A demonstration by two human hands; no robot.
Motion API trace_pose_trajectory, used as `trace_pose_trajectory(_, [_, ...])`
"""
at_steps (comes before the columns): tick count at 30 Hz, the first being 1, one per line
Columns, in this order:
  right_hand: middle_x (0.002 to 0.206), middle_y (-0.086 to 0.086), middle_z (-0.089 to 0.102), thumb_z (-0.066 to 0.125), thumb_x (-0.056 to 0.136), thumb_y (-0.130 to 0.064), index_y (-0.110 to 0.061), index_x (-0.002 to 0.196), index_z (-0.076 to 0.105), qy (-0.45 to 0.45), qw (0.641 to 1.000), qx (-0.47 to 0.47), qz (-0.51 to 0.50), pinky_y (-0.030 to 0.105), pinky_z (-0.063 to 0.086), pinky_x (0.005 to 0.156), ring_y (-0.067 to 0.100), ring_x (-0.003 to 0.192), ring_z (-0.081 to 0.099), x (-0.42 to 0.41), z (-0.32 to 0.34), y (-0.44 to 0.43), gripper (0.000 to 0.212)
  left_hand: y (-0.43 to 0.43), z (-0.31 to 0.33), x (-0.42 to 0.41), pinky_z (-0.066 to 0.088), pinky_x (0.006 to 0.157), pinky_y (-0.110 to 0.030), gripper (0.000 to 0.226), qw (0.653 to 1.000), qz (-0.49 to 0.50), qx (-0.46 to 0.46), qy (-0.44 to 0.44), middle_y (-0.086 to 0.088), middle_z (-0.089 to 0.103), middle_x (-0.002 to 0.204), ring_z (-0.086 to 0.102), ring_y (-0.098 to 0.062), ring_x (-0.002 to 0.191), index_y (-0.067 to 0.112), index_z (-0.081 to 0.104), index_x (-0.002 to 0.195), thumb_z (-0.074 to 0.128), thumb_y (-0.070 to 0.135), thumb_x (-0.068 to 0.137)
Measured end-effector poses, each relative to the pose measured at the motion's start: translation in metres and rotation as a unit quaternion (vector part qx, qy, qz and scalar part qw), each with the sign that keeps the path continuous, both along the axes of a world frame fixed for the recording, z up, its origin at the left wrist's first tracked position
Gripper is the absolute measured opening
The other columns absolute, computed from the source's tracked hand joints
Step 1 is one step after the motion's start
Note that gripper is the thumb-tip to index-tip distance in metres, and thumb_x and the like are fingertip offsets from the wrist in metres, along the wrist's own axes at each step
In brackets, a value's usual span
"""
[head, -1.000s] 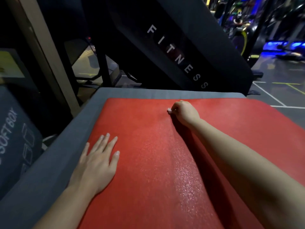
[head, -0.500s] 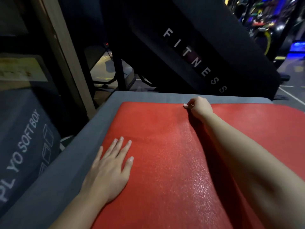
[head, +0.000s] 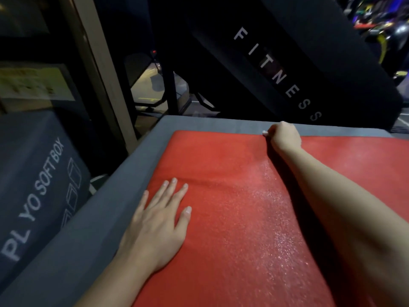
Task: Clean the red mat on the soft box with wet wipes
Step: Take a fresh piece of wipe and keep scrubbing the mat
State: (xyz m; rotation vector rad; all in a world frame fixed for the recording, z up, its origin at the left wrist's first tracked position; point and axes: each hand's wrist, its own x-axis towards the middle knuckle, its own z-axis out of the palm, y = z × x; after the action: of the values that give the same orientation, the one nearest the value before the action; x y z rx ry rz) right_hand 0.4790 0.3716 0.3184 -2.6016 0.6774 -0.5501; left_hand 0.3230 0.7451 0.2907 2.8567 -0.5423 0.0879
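Observation:
The red mat (head: 221,196) lies flat on the grey soft box (head: 106,209). My left hand (head: 159,220) rests flat on the mat's left edge, fingers straight and spread. My right hand (head: 284,136) is stretched out to the mat's far edge with its fingers curled round a small wet wipe (head: 265,133), of which only a white tip shows. A glistening wet streak (head: 274,207) runs along the mat from the near side up to that hand.
A second grey box marked "PLYO SOFT BOX" (head: 37,191) stands to the left. A slanted wooden post (head: 97,69) rises behind it. A black padded panel marked "FITNESS" (head: 276,69) leans just beyond the far edge. Gym machines are at the top right.
My right hand has slid with the wipe from mid-mat away to the mat's far edge, lengthening the wet streak. My left hand has stayed flat at the mat's left edge.

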Motion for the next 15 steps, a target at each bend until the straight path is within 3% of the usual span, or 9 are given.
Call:
trace_pose_trajectory(5, [0.094,0.02,0.071,0.072,0.086,-0.03,-0.01,0.096,0.076,-0.007,0.998,0.06,-0.001,0.035,0.052,0.083,0.036,0.098,0.065,0.022,-0.003,0.002,0.022,0.0,0.0,0.0,-0.008,0.127,-0.034,0.078,1.0,-0.001,0.0,0.002,0.023,-0.013,0.166,-0.019,0.008,0.149,0.045,0.002,0.161,-0.008,0.066,0.086])
trace_pose_trajectory(8, [0.091,0.006,0.073,0.074,0.087,-0.028,-0.009,0.095,0.077,-0.012,0.995,0.071,0.067,0.023,0.042,0.075,0.02,0.093,0.067,0.01,0.003,0.014,0.021,0.0,-0.002,0.001,-0.006,0.127,-0.035,0.079,1.0,0.0,-0.001,-0.002,0.021,-0.01,0.167,-0.016,0.006,0.15,0.043,0.004,0.161,-0.008,0.065,0.086])
trace_pose_trajectory(11, [0.087,-0.004,0.069,0.074,0.087,-0.034,-0.011,0.094,0.077,0.035,0.983,0.021,0.177,0.021,0.04,0.074,0.013,0.085,0.062,-0.009,0.008,0.018,0.025,0.001,-0.003,0.001,-0.007,0.127,-0.035,0.08,1.0,-0.002,0.002,-0.004,0.02,-0.01,0.167,-0.016,0.005,0.151,0.043,0.003,0.161,-0.008,0.065,0.086])
trace_pose_trajectory(15, [0.086,0.003,0.072,0.078,0.081,-0.039,-0.014,0.091,0.077,0.075,0.967,-0.047,0.237,0.027,0.048,0.071,0.018,0.081,0.064,-0.008,0.017,0.017,0.027,0.0,-0.003,0.001,-0.006,0.127,-0.035,0.079,1.0,-0.002,-0.01,0.0,0.02,-0.007,0.168,-0.013,0.006,0.151,0.043,0.006,0.161,-0.006,0.065,0.086])
